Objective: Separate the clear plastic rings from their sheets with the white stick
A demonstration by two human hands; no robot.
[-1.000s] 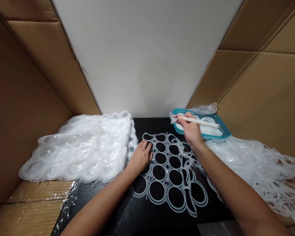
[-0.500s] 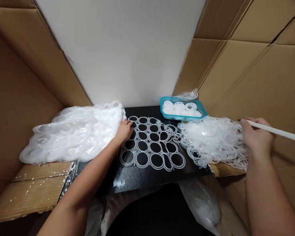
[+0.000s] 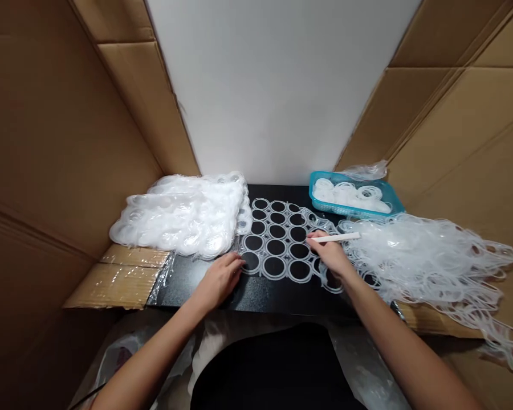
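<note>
A thin translucent sheet of joined rings [image 3: 275, 247] lies on the black tabletop in front of me. My left hand [image 3: 220, 280] rests at its near left corner, fingertips on the edge ring and fingers loosely bent. Over the right part of the sheet, my right hand [image 3: 331, 253] is closed around a slim white stick-like tool [image 3: 340, 237]. The tool's back end points right, and its working tip is hidden by my fingers. Some strands at the sheet's right side are loose and twisted.
A plastic-looking stack of ring sheets [image 3: 182, 222] stands at left. At right, a tangled heap of ring offcuts [image 3: 427, 259] hangs past the table's edge. Behind it sits a blue basket [image 3: 350, 209] with white rings. Cardboard walls [image 3: 465, 125] enclose both sides.
My right hand has come left with the white tool from beyond the heap to the sheet. My left hand has slid nearer to the sheet's front corner. The offcut heap spreads farther right.
</note>
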